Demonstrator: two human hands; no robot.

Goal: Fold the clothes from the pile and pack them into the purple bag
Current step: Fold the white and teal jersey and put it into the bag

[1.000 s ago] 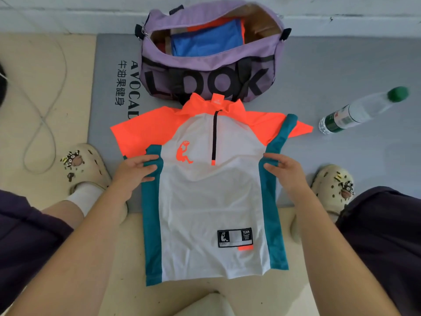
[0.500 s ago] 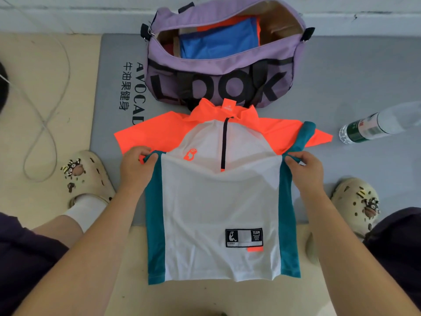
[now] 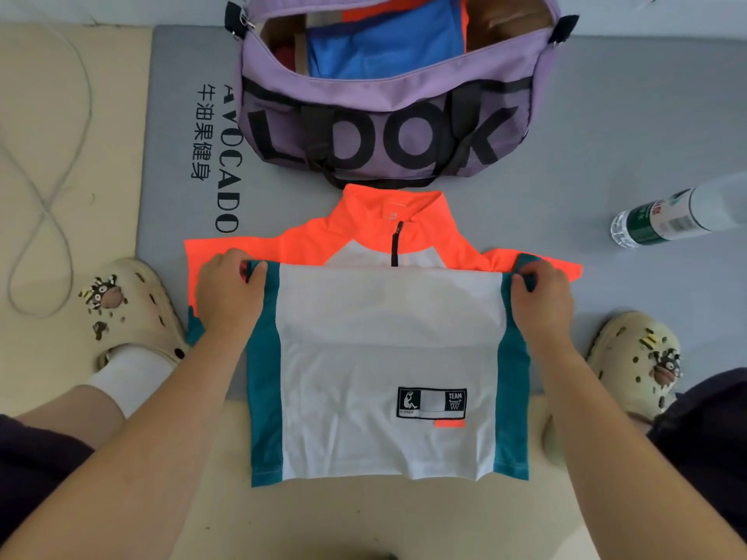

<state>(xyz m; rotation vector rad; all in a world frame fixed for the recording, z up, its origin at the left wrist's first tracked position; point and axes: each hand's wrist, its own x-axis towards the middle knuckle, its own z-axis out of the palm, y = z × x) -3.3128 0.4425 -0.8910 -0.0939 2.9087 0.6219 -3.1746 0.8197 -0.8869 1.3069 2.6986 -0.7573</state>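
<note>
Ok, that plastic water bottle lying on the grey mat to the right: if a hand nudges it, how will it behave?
The water bottle lies on its side on the grey mat, so it would probably roll rather than slide. It looks clear and thin-walled, so likely light and easy to dent. How much water it holds cannot be told, so its weight is uncertain.

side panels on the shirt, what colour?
Teal, on the shirt; head view shows it best.
</note>
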